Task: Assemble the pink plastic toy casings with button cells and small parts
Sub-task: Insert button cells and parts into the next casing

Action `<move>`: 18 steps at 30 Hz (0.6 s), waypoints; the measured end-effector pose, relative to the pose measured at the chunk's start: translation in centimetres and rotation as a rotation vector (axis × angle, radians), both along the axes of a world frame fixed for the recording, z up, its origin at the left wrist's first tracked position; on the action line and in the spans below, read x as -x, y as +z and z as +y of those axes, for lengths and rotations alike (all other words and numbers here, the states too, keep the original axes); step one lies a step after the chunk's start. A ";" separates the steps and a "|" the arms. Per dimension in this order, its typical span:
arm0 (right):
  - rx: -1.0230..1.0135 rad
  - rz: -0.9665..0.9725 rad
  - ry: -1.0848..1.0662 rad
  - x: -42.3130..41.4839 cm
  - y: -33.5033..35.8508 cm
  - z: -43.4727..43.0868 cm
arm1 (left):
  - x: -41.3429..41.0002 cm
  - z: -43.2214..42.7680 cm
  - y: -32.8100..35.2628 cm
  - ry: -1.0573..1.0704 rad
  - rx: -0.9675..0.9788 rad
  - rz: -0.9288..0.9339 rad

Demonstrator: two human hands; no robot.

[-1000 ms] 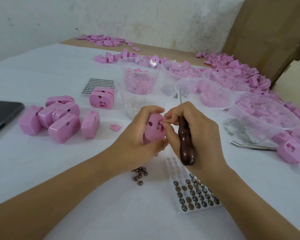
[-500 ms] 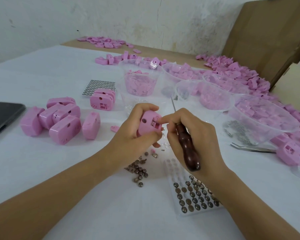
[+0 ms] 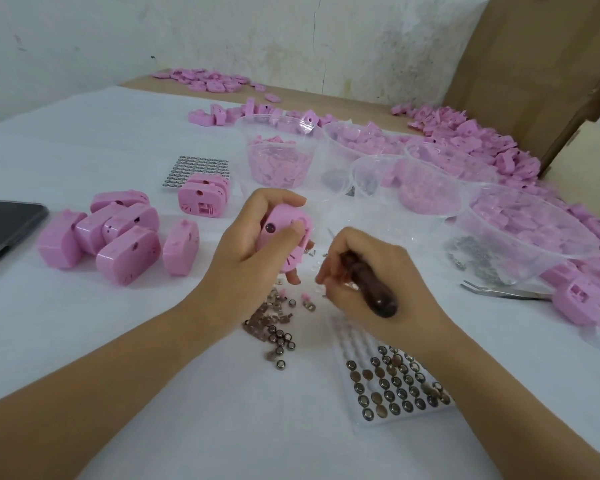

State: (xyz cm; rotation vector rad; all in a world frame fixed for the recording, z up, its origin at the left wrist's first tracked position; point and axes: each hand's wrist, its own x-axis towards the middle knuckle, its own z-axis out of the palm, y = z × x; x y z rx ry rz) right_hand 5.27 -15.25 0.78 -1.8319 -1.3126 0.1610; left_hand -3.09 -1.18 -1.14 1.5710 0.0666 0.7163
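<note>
My left hand (image 3: 253, 251) grips a pink toy casing (image 3: 284, 233), thumb pressed on its face. My right hand (image 3: 371, 275) is closed around a dark wooden-handled screwdriver (image 3: 371, 289), its fingertips low over the cloth just right of the casing. Loose button cells (image 3: 278, 330) lie scattered under both hands. A clear tray of button cells (image 3: 392, 386) sits near my right wrist. A heap of closed pink casings (image 3: 118, 237) lies to the left.
Clear plastic bowls (image 3: 520, 233) with pink parts and metal bits stand behind and to the right. Tweezers (image 3: 503, 292) lie at the right. A second cell tray (image 3: 198, 171) is behind. A dark tablet (image 3: 4, 226) lies at the left edge. Cardboard (image 3: 534, 64) leans at the back right.
My right hand has come off the casing and dropped towards the cloth beside the loose parts. My left hand has turned the casing and put its thumb over the face.
</note>
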 end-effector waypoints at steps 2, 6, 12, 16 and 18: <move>0.069 -0.062 0.018 0.2 -0.5 0.4 | -0.1 0.0 0.0 0.053 -0.025 -0.015; 0.127 -0.189 0.011 0.4 -1.3 1.2 | -0.3 0.2 -0.1 0.122 -0.029 -0.034; 0.152 -0.262 -0.010 0.7 -1.5 1.8 | -0.3 0.1 0.0 0.076 0.042 -0.094; 0.189 -0.363 0.019 1.1 -1.3 1.9 | -0.1 0.1 0.2 0.060 0.116 -0.115; 0.203 -0.384 0.036 1.2 -1.2 2.0 | -0.1 0.0 0.3 0.070 0.118 -0.116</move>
